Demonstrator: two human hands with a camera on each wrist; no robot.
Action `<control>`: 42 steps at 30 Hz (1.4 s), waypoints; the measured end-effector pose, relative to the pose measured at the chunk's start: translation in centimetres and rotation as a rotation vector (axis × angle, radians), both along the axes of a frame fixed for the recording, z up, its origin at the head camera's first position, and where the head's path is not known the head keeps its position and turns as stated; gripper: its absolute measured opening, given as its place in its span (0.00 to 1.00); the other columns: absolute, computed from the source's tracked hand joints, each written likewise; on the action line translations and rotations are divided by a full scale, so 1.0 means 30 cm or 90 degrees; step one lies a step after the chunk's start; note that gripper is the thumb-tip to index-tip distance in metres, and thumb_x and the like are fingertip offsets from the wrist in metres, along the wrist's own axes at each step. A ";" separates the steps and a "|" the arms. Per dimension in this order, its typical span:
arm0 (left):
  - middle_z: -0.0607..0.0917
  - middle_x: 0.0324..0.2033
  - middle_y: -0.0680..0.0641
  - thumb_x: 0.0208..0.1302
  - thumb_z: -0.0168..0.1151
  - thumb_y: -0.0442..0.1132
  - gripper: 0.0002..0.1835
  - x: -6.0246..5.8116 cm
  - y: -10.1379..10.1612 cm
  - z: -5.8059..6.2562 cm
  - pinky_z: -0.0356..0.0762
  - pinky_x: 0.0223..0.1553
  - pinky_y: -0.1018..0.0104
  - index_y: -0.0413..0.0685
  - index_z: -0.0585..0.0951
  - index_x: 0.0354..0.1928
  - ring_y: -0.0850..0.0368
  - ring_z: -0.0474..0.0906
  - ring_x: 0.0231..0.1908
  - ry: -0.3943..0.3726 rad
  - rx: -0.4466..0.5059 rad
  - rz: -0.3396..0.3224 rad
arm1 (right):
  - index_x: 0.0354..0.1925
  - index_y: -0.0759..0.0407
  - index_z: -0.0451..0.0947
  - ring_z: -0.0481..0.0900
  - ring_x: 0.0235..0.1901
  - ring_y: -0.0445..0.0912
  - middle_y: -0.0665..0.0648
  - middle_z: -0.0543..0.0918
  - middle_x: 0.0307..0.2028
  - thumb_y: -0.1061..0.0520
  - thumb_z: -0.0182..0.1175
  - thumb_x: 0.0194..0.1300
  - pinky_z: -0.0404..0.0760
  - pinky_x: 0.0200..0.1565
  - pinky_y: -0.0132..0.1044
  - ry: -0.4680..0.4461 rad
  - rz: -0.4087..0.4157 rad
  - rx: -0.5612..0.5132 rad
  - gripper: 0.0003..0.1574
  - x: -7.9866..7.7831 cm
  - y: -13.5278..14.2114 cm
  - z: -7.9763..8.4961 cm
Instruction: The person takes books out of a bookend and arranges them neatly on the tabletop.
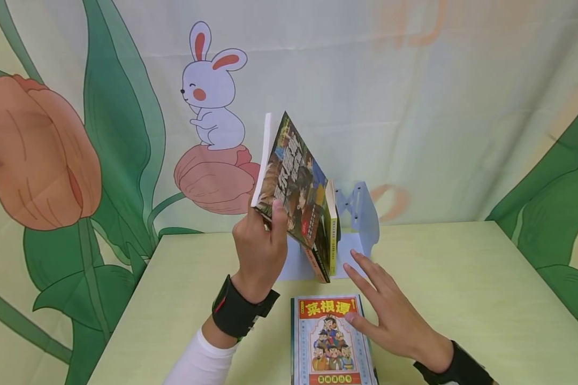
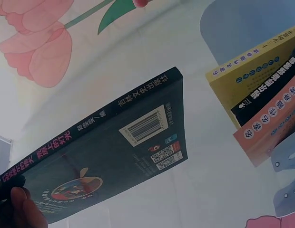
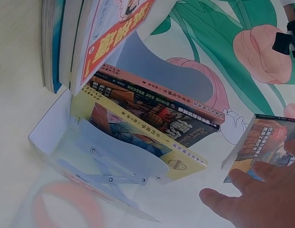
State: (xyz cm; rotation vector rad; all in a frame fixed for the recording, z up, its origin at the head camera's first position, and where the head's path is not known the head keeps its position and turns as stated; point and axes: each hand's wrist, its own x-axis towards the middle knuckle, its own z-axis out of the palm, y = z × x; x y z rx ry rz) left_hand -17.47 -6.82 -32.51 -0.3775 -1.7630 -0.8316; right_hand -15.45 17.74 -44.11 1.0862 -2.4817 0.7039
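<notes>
My left hand (image 1: 260, 246) grips a dark-covered paperback book (image 1: 296, 179) by its lower corner, thumb on the illustrated cover. The book is tilted in the air, overlapping the standing books in the head view. Its barcode and dark spine (image 2: 95, 126) face the left wrist camera. My right hand (image 1: 395, 313) hovers with fingers spread, holding nothing, above and right of a book with a cartoon cover (image 1: 334, 342). Behind, a pale blue bookend stand (image 1: 368, 224) supports a yellow book (image 3: 145, 130), a black book (image 3: 188, 118) and a pink-spined book (image 3: 166, 92), all upright.
Under the cartoon-covered book lie other books (image 3: 52, 52), stacked near the table's front. A pale yellow-green table (image 1: 173, 299) carries everything. Close behind it hangs a printed curtain (image 1: 438, 123) with a rabbit and tulips.
</notes>
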 end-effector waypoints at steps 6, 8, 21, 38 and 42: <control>0.73 0.15 0.45 0.77 0.42 0.51 0.25 0.023 -0.013 -0.010 0.62 0.17 0.67 0.33 0.75 0.40 0.55 0.68 0.14 0.007 0.007 -0.012 | 0.78 0.50 0.50 0.51 0.76 0.54 0.55 0.47 0.79 0.40 0.61 0.64 0.58 0.66 0.67 -0.006 0.003 -0.034 0.52 0.023 -0.002 0.025; 0.73 0.15 0.45 0.77 0.42 0.51 0.25 0.029 -0.016 -0.014 0.62 0.16 0.66 0.33 0.75 0.39 0.55 0.68 0.14 0.007 0.008 -0.015 | 0.77 0.51 0.50 0.51 0.76 0.55 0.56 0.48 0.78 0.38 0.59 0.66 0.59 0.64 0.69 0.000 0.008 -0.054 0.51 0.028 0.000 0.034; 0.76 0.16 0.46 0.77 0.43 0.50 0.25 0.068 -0.017 -0.073 0.58 0.16 0.70 0.31 0.76 0.46 0.59 0.66 0.14 -0.010 -0.001 -0.032 | 0.77 0.55 0.52 0.51 0.76 0.52 0.57 0.49 0.78 0.42 0.61 0.64 0.63 0.61 0.69 0.024 -0.005 -0.101 0.51 0.030 0.007 0.084; 0.88 0.29 0.39 0.77 0.44 0.50 0.26 0.128 0.001 -0.148 0.69 0.17 0.73 0.29 0.76 0.52 0.55 0.82 0.20 -0.002 -0.016 -0.093 | 0.76 0.56 0.52 0.50 0.77 0.53 0.56 0.48 0.78 0.41 0.61 0.65 0.61 0.63 0.68 0.010 -0.020 -0.109 0.51 0.025 0.018 0.098; 0.88 0.30 0.39 0.77 0.44 0.51 0.27 0.142 0.003 -0.161 0.68 0.18 0.75 0.29 0.75 0.53 0.56 0.82 0.21 -0.009 -0.020 -0.101 | 0.76 0.58 0.53 0.51 0.76 0.52 0.57 0.50 0.78 0.38 0.57 0.68 0.62 0.63 0.66 0.027 -0.016 -0.120 0.49 0.024 0.018 0.092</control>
